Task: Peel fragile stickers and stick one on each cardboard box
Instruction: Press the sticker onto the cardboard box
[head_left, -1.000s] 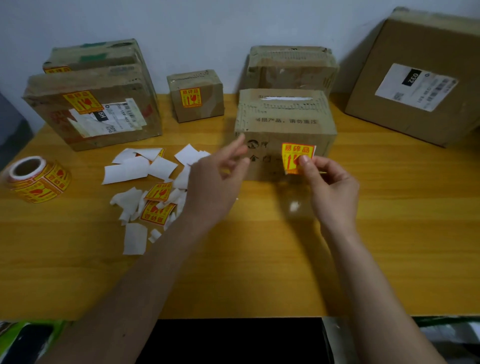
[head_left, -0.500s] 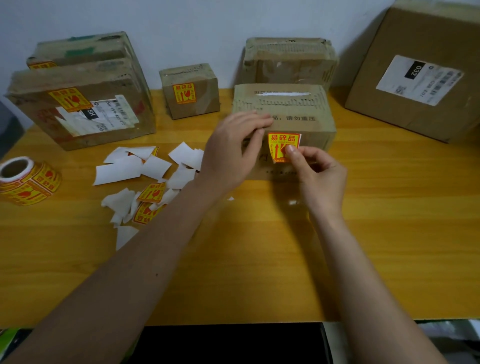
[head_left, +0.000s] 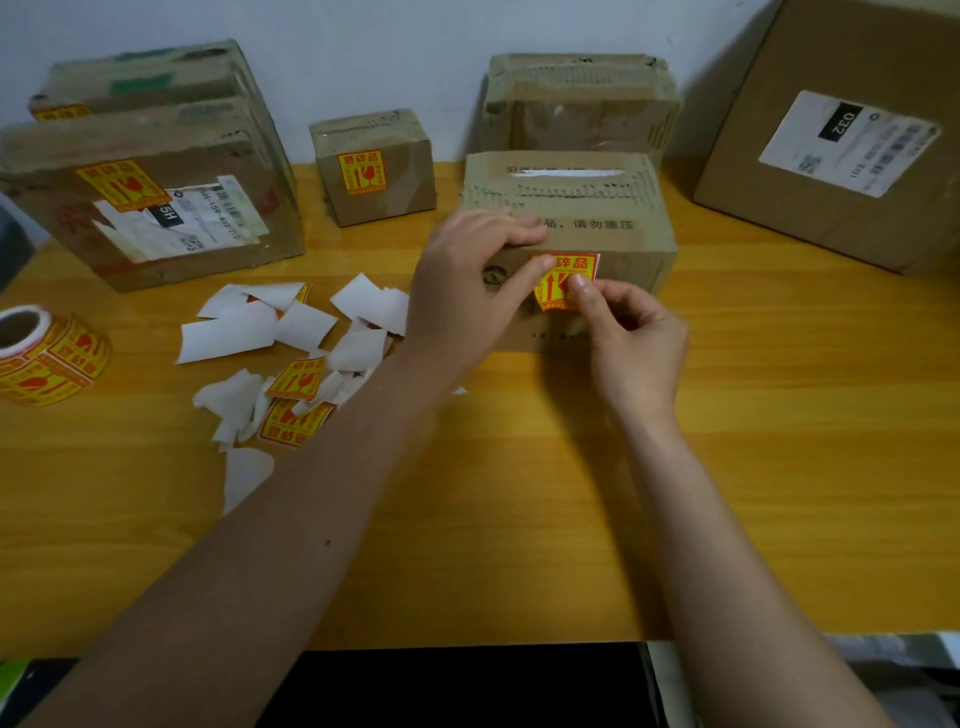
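Nearest the camera, two bare forearms reach forward over the yellow wood-grain surface (head_left: 779, 467), converging on the brown cardboard box with printed lettering (head_left: 623, 228) that stands in the middle ground. The right hand (head_left: 631, 348) pinches the lower edge of the yellow-and-red square fragile sticker (head_left: 563, 280) between thumb and forefinger, its remaining fingers curled below; the grip at the edge appears intended to keep the adhesive face off the skin while the sticker is set against the box's front face. The left hand (head_left: 467, 291) rests on the box, fingers laid flat over the top front edge and thumb pressing the sticker's upper left corner; this placement looks meant to steady the box and anchor the sticker at once. Whether the sticker is fully bonded cannot be told; its lower part appears not yet smoothed down. To the left of the arms lies a scatter of white backing paper scraps (head_left: 234, 332), with loose yellow stickers (head_left: 296, 410) among them, evidently discarded within easy reach. Further left sits the roll of yellow fragile stickers (head_left: 52, 358), kept near the edge as supply. Beyond, a large flat brown cardboard box (head_left: 156, 218) leans upright with a sticker on its face, another box with a visible sticker behind it, and a small brown cardboard cube (head_left: 371, 166) also bears one. The worn brown box at the back (head_left: 582, 104) and the large brown box with a white shipping label (head_left: 841, 135) show no fragile sticker and, in my judgement, remain to be done.
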